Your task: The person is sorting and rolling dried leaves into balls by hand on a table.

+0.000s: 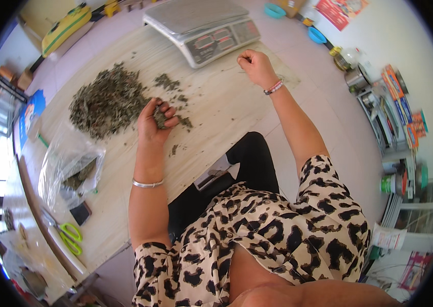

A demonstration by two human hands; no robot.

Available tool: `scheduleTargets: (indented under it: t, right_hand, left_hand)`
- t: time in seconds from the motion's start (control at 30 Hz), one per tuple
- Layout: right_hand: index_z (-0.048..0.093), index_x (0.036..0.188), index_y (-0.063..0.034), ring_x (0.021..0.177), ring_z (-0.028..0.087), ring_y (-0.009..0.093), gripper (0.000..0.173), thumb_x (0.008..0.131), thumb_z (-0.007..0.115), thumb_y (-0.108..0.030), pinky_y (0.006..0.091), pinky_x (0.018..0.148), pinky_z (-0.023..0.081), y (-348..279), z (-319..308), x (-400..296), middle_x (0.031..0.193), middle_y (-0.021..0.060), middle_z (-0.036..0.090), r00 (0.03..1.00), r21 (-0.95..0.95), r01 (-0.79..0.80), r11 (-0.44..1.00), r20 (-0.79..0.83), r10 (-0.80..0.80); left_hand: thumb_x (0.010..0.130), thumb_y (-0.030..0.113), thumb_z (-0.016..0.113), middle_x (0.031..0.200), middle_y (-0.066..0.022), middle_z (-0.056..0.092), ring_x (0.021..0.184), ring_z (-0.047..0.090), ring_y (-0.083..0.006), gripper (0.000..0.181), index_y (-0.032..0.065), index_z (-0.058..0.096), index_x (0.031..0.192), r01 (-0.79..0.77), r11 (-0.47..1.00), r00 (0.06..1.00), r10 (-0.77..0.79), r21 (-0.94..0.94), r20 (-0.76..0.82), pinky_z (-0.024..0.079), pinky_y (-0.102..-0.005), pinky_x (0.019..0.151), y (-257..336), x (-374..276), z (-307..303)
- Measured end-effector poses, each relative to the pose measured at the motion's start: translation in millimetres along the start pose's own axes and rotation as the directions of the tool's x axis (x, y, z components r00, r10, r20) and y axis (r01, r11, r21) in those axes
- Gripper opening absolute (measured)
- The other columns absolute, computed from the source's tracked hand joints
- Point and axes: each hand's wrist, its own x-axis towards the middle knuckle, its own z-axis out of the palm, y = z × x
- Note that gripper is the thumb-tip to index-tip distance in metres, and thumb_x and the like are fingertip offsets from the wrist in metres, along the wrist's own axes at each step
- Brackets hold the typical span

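My left hand [157, 119], palm up with curled fingers, holds a small clump of dried leaves [160, 116] above the wooden table [216, 105]. Just left of it spreads a large pile of dried leaves [107, 99]. Smaller leaf scraps [167, 81] lie scattered to the right of that pile. My right hand [256, 67] is raised near the table's right side, close to the front corner of a digital scale [216, 38]. Its fingers are bent inward toward the thumb, and whether something small is pinched there cannot be made out.
A clear plastic bag [57, 165] with dark contents sits on the table's left. Nearby are a phone [80, 213], green-handled scissors [71, 238] and a white roll [65, 249]. Shelves with kitchen goods [379, 115] line the right wall. Blue basins [316, 35] stand on the floor.
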Motion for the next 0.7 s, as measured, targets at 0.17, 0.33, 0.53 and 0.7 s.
scheduleTargets:
  t: [0.17, 0.33, 0.53, 0.7]
  right_hand:
    - [0.061, 0.073, -0.0011, 0.064, 0.059, 0.029, 0.016, 0.078, 0.055, -0.015, 0.0353, 0.06, 0.046, 50.7, -43.3, 5.0, 0.068, 0.0149, 0.061, 0.999, -0.32, 0.007, 0.947, -0.046, -0.023]
    - [0.059, 0.076, -0.0021, 0.065, 0.059, 0.03, 0.014, 0.077, 0.058, -0.016, 0.037, 0.061, 0.046, 52.3, -53.3, 0.4, 0.07, 0.0144, 0.061, 0.996, -0.38, -0.048, 0.924, -0.083, 0.017]
    - [0.055, 0.087, -0.0021, 0.066, 0.059, 0.027, 0.019, 0.078, 0.06, -0.018, 0.0339, 0.061, 0.046, 1.8, -17.0, -24.2, 0.074, 0.0112, 0.06, 0.992, -0.122, 0.105, 0.987, -0.049, -0.112]
    - [0.057, 0.091, -0.0006, 0.075, 0.058, 0.026, 0.018, 0.081, 0.058, -0.016, 0.033, 0.067, 0.047, -67.2, 64.0, -47.9, 0.086, 0.0121, 0.058, 0.892, 0.194, 0.445, 0.874, -0.015, -0.451]
  left_hand:
    - [0.084, 0.017, 0.051, 0.068, -0.0041, 0.043, 0.061, 0.04, -0.0157, 0.014, 0.0067, 0.047, 0.075, 0.058, 0.995, 0.998, -0.057, -0.078, 0.017, 0.03, -0.0241, 0.041, 0.2, 5.5, -2.3]
    - [0.082, 0.016, 0.053, 0.067, -0.0039, 0.044, 0.061, 0.04, -0.016, 0.014, 0.0071, 0.047, 0.073, 0.016, 0.998, 0.999, -0.014, -0.062, 0.029, 0.031, -0.0253, 0.041, 7.2, 2.9, -6.5]
    - [0.082, 0.021, 0.057, 0.066, -0.0048, 0.048, 0.065, 0.047, -0.0192, 0.02, 0.0073, 0.049, 0.07, -0.016, 0.984, 1.0, 0.019, -0.176, 0.017, 0.044, -0.0345, 0.06, 10.3, 3.9, -9.9]
    - [0.082, 0.019, 0.055, 0.072, -0.0078, 0.055, 0.077, 0.055, -0.0246, 0.019, 0.0044, 0.051, 0.071, -0.188, 0.965, 0.982, 0.183, -0.185, -0.046, 0.043, -0.0478, 0.088, 2.8, -3.3, 7.3]
